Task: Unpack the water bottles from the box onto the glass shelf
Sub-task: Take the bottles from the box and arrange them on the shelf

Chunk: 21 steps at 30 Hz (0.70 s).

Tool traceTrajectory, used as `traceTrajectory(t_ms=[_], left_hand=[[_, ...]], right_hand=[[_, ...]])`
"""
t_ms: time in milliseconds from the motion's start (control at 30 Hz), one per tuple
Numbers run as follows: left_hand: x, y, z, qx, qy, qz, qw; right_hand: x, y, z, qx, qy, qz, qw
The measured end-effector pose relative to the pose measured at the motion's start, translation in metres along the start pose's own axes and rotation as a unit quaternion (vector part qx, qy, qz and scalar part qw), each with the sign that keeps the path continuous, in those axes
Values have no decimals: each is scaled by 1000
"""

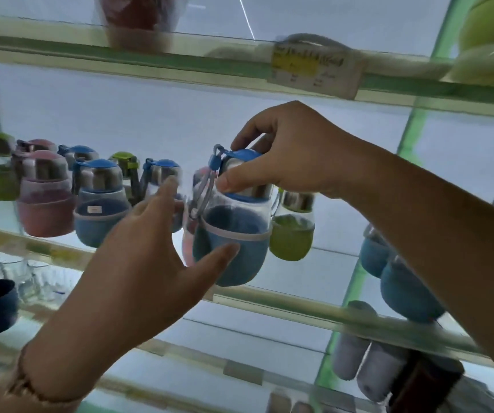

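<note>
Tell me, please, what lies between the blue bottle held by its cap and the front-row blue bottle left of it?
In the head view, the open left hand fills that gap, partly hiding a blue-capped bottle farther back.

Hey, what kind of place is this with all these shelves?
Probably a shop's housewares aisle: stacked glass shelves, rows of matching water bottles in pink, blue and green, and a price label on a shelf edge.

The bottle [234,242] in my right hand [287,156] has a blue cap, silver collar, clear body and blue sleeve trimmed pale grey. The pink bottle [44,204] and green bottle [291,238] have silver collars too. The label [314,70] is yellow and white.
</note>
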State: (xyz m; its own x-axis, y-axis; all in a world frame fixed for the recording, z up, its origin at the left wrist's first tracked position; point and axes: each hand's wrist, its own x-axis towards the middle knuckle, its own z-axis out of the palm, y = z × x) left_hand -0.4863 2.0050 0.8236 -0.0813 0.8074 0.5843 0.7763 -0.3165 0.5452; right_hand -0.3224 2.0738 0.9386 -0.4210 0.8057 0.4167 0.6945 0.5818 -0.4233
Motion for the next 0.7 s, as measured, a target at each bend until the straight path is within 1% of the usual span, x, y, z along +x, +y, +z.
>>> traceTrajectory(t_ms=[100,200,300,433,567,700], left_hand=[[3,21,26,-22,-15,25,999],[15,33,64,-2,-33,39,999],[28,41,101,26,-54,43,997],[44,53,139,-43,-91,50,994],[59,60,172,-46,-89,71,992],[73,68,194,-23,-84,50,995]], right_hand=[[-11,25,-14,-27,6,28,999],[-18,48,-26,-57,14,55,997],[-22,68,-36,-110,13,73,991],[-20,93,-45,-169,5,104,980],[-11,116,-49,-215,0,128,968],[1,137,-48,-235,0,154,960]])
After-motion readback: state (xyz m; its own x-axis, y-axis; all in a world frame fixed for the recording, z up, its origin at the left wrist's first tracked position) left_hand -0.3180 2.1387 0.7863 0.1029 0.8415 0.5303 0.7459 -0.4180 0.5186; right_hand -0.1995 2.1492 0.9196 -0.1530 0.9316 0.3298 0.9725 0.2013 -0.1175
